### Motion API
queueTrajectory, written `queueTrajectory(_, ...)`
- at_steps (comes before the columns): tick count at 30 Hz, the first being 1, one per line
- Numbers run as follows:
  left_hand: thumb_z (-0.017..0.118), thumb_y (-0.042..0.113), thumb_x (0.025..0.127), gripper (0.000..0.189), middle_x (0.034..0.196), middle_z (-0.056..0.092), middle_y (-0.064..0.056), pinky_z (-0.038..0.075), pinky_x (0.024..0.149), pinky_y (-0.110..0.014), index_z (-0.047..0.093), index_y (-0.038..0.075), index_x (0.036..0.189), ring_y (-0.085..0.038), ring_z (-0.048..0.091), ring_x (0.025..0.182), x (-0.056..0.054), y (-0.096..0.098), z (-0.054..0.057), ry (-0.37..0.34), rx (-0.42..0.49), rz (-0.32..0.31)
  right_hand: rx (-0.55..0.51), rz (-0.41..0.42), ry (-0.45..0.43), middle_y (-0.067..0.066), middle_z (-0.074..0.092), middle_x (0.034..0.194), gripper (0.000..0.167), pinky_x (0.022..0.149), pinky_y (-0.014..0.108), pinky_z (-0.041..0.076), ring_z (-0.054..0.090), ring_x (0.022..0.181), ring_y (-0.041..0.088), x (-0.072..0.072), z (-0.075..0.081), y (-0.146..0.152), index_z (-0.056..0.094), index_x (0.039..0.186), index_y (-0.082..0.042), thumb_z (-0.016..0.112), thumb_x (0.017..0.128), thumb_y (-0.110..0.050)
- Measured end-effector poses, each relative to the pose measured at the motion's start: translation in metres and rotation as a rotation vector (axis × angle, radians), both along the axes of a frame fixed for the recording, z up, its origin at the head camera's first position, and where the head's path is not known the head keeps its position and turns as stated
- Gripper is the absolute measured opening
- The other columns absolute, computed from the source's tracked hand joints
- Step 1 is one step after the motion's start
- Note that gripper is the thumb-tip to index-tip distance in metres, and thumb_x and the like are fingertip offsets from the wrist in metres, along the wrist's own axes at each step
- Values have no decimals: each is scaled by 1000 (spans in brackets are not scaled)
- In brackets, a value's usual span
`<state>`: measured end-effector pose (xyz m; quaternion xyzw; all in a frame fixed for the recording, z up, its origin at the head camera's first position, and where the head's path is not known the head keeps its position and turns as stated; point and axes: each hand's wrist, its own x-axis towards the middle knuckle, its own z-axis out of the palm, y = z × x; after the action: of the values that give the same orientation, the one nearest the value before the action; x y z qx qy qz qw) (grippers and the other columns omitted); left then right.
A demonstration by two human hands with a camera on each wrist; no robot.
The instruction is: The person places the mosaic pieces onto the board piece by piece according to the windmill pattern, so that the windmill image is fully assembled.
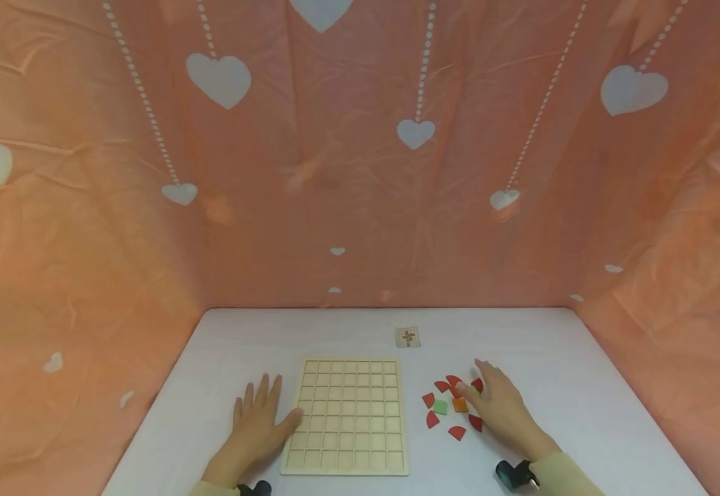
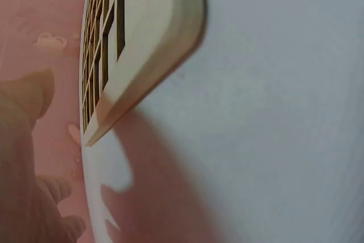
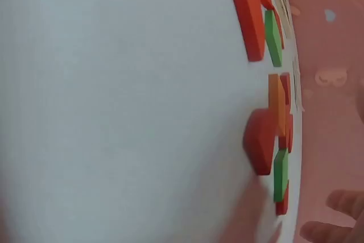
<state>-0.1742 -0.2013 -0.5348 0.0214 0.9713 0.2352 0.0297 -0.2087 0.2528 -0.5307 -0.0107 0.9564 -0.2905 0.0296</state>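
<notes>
A pale wooden grid board [image 1: 348, 413] with rows of square cells lies on the white table. My left hand [image 1: 259, 424] is spread beside its left edge, the thumb reaching over the rim. In the left wrist view the board's corner [image 2: 182, 21] stands close by. My right hand [image 1: 501, 408] hovers with parted fingers over the right side of a group of small pieces. Among these are red quarter-round pieces [image 1: 457, 433], a green square [image 1: 439, 407] and an orange square [image 1: 460, 405]. The right wrist view shows another green piece [image 3: 281, 174], partly under the hand in the head view.
A small card [image 1: 407, 337] with a grid and a red pattern lies behind the board. Orange cloth with white hearts [image 1: 415, 133] hangs around the white table [image 1: 260, 337] at the back and both sides.
</notes>
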Motion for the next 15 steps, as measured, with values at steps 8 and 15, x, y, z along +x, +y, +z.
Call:
queueTrajectory(8,50,60,93,89,156,8,-29,-11,106,-66,20,0,152,-53,-6,139,-3,2,-10,-69,57,-4,-173,-46,-88,24,29,152,92,105,64,24,24,139,44,-2,-1,4,27,151,-4,56,87,-65)
queueTrajectory(15,50,61,92,91,156,5,-28,-18,105,-62,22,-1,152,-51,-11,140,-5,5,-6,-105,47,-7,-255,-6,-84,18,39,147,77,103,60,33,35,134,40,-10,-1,-6,42,145,-13,69,84,-53)
